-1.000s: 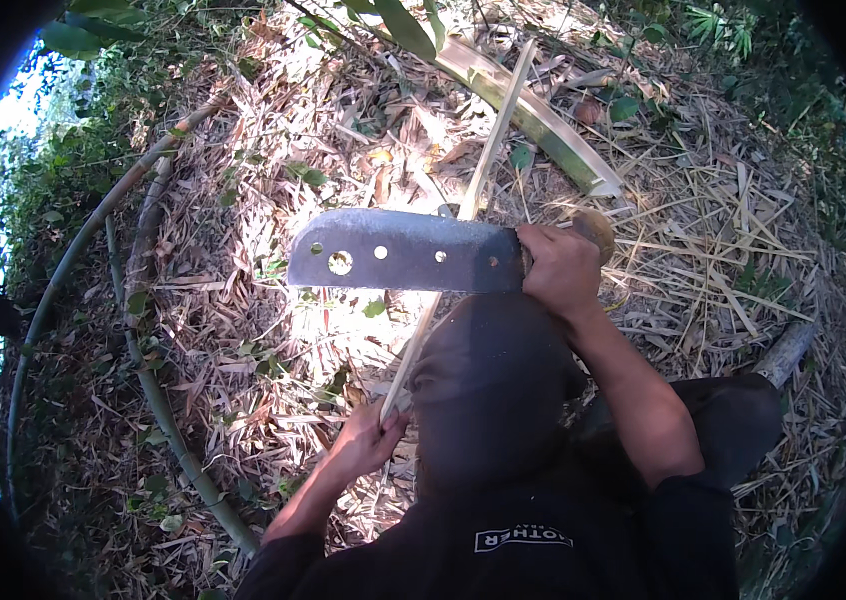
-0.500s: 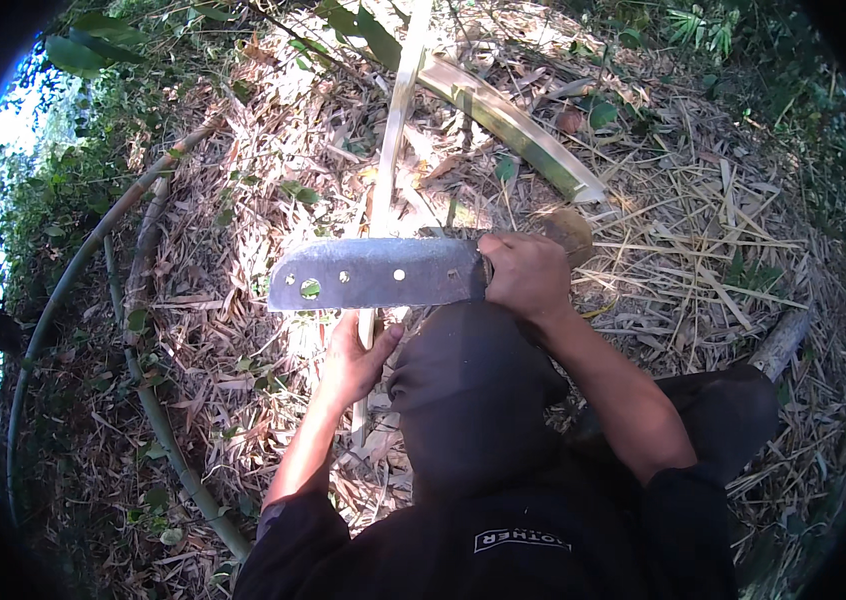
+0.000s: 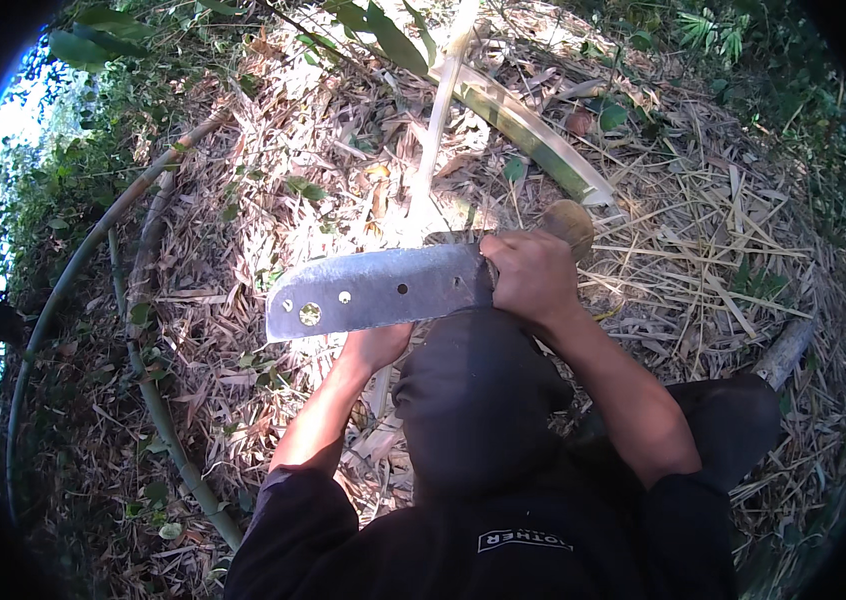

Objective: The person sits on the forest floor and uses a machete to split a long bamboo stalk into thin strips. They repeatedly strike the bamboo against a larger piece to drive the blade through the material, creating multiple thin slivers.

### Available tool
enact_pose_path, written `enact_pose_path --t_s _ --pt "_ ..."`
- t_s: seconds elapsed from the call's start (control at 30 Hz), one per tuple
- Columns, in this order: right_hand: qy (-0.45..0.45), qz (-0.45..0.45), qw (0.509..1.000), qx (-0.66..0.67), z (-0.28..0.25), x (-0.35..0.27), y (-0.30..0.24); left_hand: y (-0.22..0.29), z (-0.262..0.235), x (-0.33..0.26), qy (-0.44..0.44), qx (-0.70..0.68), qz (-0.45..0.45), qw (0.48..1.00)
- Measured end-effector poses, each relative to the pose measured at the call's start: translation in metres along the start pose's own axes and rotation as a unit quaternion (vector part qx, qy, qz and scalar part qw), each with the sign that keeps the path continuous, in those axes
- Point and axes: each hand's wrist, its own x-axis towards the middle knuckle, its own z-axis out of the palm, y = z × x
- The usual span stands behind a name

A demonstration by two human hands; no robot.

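Observation:
My right hand is wrapped round the wooden handle of a broad machete, whose dark, pierced blade lies across the view and points left. Just below the blade is my left hand, its fingers mostly hidden behind the metal. A pale, narrow bamboo strip runs from the far side down behind the blade. Its lower end shows beside my left wrist, so the strip appears to pass through that hand. Whether the cutting edge touches the strip is hidden.
A split green bamboo piece lies beyond the machete. Thin bamboo slivers are scattered on the right, near a short log. Long bent stems curve along the left. Dry leaves cover the ground, and leafy twigs hang at the top.
My left hand has moved right and up behind the blade, and the bamboo strip has shifted right with it. The machete's tip has dipped toward me, tilting the blade.

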Motion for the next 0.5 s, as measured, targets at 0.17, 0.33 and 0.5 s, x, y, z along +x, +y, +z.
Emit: enact_pose_path --t_s 0.17,0.33,0.5 --pt "0.042 -0.018 0.999 -0.002 0.005 0.000 0.006 0.024 0.000 -0.021 0.087 -0.194 -0.095 0.972" --pt "0.044 -0.016 0.999 -0.005 0.004 0.002 0.012 0.021 -0.007 -0.029 0.000 -0.162 -0.184 0.969" --pt "0.020 0.129 0.991 -0.020 0.004 -0.018 0.034 0.042 0.010 -0.138 -0.064 -0.182 -0.162 0.968"
